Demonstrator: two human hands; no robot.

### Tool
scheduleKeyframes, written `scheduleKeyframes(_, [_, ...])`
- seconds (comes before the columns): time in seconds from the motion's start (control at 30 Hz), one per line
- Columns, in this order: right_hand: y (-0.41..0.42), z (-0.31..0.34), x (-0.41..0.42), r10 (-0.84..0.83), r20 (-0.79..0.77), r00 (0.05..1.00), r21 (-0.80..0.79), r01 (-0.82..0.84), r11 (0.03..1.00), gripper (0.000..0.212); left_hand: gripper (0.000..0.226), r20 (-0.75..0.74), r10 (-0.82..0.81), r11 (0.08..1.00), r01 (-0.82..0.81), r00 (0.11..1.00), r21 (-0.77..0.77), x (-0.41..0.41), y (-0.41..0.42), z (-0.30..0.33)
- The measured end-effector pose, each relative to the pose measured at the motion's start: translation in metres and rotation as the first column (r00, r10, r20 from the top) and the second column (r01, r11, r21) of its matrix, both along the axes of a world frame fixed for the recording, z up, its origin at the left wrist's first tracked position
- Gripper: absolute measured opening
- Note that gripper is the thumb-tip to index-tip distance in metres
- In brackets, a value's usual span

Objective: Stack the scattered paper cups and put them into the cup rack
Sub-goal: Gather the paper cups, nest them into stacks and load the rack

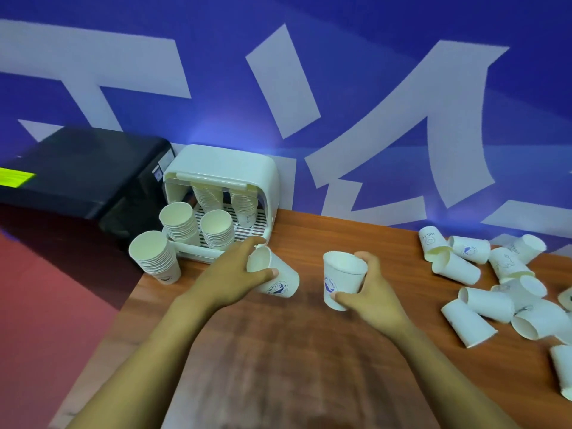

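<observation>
Both hands grip single cups: left hand (238, 270) a tilted one, right hand (368, 292) an upright one. Beyond the left hand, cup rack (272, 184) holds stacks; right of the right hand, scattered cups (483, 305) remain.

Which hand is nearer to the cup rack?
Left. The left hand, holding a tilted cup, is just in front of the cup rack. The right hand holds an upright cup farther right.

The left hand (238, 270) grips a tilted paper cup (275, 274) just before the cup rack (223, 181) at the desk's (278, 351) far left corner. The right hand (368, 292) holds an upright cup (342, 278) beside it. Loose cups (483, 292) lie tumbled along the right edge, and a cup stack (156, 258) stands at the left edge.
</observation>
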State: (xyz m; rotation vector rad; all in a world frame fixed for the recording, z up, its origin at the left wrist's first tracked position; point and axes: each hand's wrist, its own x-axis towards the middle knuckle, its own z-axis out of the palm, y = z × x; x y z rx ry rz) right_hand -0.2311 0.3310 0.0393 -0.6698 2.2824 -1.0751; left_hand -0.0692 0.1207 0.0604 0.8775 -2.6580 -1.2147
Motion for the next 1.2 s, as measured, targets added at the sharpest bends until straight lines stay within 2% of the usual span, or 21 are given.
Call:
scheduleKeyframes(0.17, [-0.013, -0.008, 0.005, 0.005, -0.015, 1.000, -0.013, -0.005, 1.000, 0.071, 0.055, 0.018, 0.034, 0.999, -0.034, 0.999, -0.025, 0.006, -0.008, 0.002])
scheduleKeyframes(0.57, [-0.079, 0.003, 0.047, -0.068, -0.013, 0.998, 0.003, 0.068, 0.998, 0.060, 0.054, -0.001, -0.049, 0.999, 0.049, 0.999, -0.014, 0.029, -0.082, 0.005])
scheduleKeyframes(0.73, [-0.135, 0.007, 0.065, -0.042, -0.057, 0.997, -0.019, 0.041, 0.999, 0.065, 0.052, -0.051, -0.064, 0.997, 0.061, 0.997, -0.043, 0.041, -0.129, 0.012])
scheduleKeyframes(0.87, [-0.179, 0.009, 0.074, -0.003, -0.127, 0.992, -0.025, 0.000, 1.000, 0.084, 0.057, -0.048, -0.064, 0.997, 0.062, 0.997, -0.052, 0.044, -0.168, 0.016])
scheduleKeyframes(1.07, [-0.238, 0.003, 0.076, 0.053, -0.209, 0.976, -0.033, -0.062, 0.998, 0.080, 0.052, -0.057, -0.050, 0.995, 0.045, 0.997, -0.088, 0.046, -0.212, 0.018])
scheduleKeyframes(1.2, [-0.264, 0.000, 0.076, 0.039, -0.219, 0.975, -0.072, -0.056, 0.996, 0.079, 0.058, -0.035, 0.014, 0.989, -0.019, 0.999, -0.149, 0.046, -0.234, 0.017])
